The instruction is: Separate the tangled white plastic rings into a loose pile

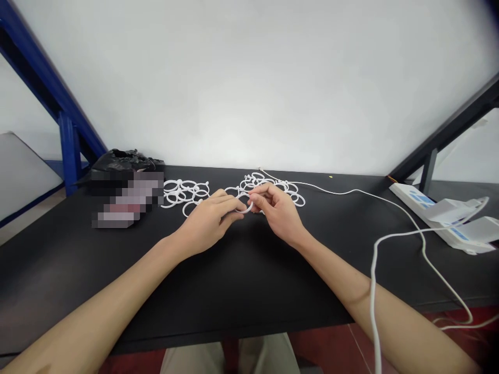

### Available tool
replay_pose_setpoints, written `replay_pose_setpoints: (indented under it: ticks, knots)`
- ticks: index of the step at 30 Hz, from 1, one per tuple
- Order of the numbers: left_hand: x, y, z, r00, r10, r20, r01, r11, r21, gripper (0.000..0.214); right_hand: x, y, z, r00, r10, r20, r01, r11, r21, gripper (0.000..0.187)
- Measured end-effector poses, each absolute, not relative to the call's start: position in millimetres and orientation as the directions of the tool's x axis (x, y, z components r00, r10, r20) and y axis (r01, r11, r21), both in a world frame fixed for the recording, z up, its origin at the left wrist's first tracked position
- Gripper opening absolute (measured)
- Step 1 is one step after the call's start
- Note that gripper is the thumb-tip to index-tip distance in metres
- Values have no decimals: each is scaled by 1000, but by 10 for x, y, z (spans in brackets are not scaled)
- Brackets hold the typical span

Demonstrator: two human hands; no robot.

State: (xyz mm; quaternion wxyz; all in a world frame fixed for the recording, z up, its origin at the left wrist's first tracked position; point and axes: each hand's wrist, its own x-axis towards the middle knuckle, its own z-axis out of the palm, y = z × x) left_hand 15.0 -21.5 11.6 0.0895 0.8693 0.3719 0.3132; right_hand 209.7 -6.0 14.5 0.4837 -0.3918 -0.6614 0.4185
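Note:
A white plastic shower curtain ring (250, 207) is pinched between both of my hands just above the black table. My left hand (210, 218) grips its left side with thumb and fingers. On the opposite side, my right hand (280, 213) closes its thumb and fingertips on the ring; part of it is hidden by the fingers. Several similar rings with small knobs (179, 182) lie loosely to the left, near my left hand. Behind and beside my right hand lies another cluster of white rings (268, 182).
A crumpled black plastic bag (125, 160) and a blurred-out item (128, 202) lie at the left. A white cable (351, 191) runs across the table and over my right forearm. White-and-blue packaging (448, 218) lies at the right. Blue frame bars (70, 150) stand at the left.

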Motion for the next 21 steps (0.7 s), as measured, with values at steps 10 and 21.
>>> replay_pose_setpoints:
  ticks: [10,21]
  knots:
    - [197,-267,147,508,703,498,587,-705,397,16,2104,-96,181,-220,912,347,252,396,-883,16]
    - [214,-288,158,511,713,480,594,-697,402,14,2075,-89,168,-165,932,324,289,360,-887,8]
